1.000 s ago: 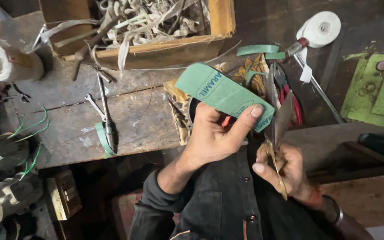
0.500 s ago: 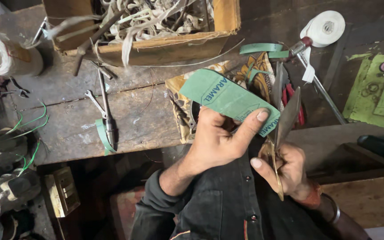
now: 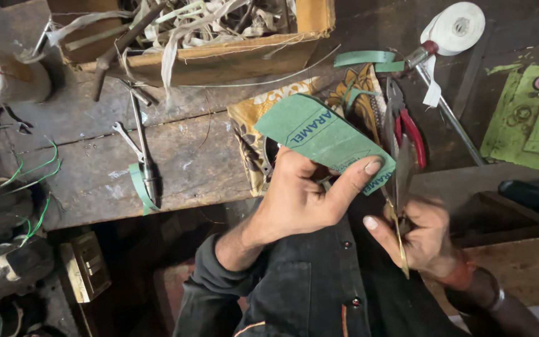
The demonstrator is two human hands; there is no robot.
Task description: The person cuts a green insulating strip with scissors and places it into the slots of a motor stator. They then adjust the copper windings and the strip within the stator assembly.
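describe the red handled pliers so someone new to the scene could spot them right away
Start at the worn wooden workbench and go right, past the patterned yellow cloth. The pliers lie just beyond the cloth's right edge, below the white tape roll. They alone have red grips; the screwdriver and spanner on the left are bare metal.

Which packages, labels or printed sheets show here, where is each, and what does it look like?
Green sheet: held in the left hand, flat strip, blue print.
Cardboard box: top of the bench, brown, open, full of pale strips.
Patterned cloth: under the sheet, yellow and brown.
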